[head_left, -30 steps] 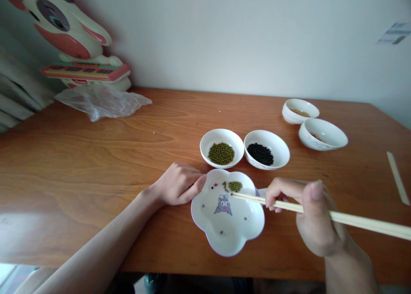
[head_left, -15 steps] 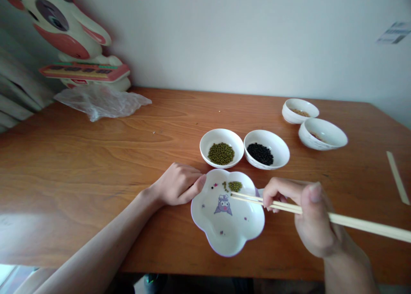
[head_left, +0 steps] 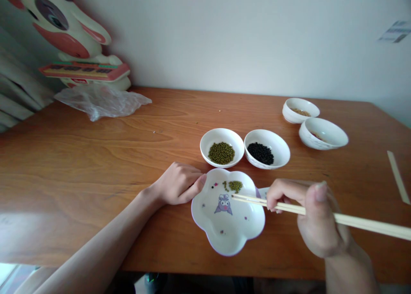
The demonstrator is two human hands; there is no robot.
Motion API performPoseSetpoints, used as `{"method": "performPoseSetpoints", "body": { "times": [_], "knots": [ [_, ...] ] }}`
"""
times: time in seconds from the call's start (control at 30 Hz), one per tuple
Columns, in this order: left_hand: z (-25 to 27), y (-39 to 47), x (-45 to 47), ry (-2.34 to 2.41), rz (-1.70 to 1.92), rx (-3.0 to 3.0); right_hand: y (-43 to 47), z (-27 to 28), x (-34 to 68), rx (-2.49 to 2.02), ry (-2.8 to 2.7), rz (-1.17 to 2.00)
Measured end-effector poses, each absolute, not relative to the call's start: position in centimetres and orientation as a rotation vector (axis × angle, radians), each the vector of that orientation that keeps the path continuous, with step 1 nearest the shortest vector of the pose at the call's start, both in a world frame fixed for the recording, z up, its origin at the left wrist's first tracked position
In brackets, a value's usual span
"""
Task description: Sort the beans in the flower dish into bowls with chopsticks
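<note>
My right hand point(head_left: 308, 212) grips a pair of chopsticks point(head_left: 369, 224), their tips close together over the flower-shaped plate point(head_left: 231, 238). Whether a bean sits between the tips is too small to tell. Near the plate's far edge lie a small pile of mung beans point(head_left: 236, 186) and a few loose ones, beside a printed cartoon figure point(head_left: 223, 205). On the left, my left hand point(head_left: 181, 184) rests with curled fingers, its thumb holding the plate's rim. Just behind the plate stand a bowl of mung beans point(head_left: 221, 153) and a bowl of black beans point(head_left: 260, 153).
Two white bowls, one with tan contents point(head_left: 301, 112) and one with reddish contents point(head_left: 317, 136), stand at the back right. A pale flat strip point(head_left: 398, 177) lies at the right edge. A clear plastic bag point(head_left: 102, 101) lies by a cow-shaped toy keyboard point(head_left: 83, 71).
My right hand and the chopsticks have shifted slightly right, and the tips now sit closer together. The left hand and plate look still.
</note>
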State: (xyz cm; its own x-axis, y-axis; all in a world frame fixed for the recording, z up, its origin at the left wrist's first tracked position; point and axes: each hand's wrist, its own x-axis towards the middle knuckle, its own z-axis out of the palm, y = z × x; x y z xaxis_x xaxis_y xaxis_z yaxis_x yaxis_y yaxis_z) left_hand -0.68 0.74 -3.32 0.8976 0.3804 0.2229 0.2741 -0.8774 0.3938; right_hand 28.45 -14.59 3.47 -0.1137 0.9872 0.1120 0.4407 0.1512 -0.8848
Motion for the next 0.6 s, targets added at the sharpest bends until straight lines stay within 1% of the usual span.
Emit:
{"method": "performPoseSetpoints", "body": {
  "times": [0.23, 0.4, 0.5, 0.6],
  "knots": [
    [-3.1, 0.7, -0.6, 0.467, 0.417, 2.686, -14.6, 4.6, 29.3, -1.429, -1.598, 0.714],
    [-3.1, 0.7, -0.6, 0.470, 0.415, 2.688, -13.1, 5.4, 28.8, -1.459, -1.461, 0.537],
    [-3.0, 0.7, -0.6, 0.471, 0.428, 2.691, -11.8, 5.8, 27.5, -1.489, -1.414, 0.496],
    [-2.9, 0.7, -0.6, 0.469, 0.433, 2.693, -10.9, 6.3, 26.4, -1.480, -1.414, 0.530]
  ]
}}
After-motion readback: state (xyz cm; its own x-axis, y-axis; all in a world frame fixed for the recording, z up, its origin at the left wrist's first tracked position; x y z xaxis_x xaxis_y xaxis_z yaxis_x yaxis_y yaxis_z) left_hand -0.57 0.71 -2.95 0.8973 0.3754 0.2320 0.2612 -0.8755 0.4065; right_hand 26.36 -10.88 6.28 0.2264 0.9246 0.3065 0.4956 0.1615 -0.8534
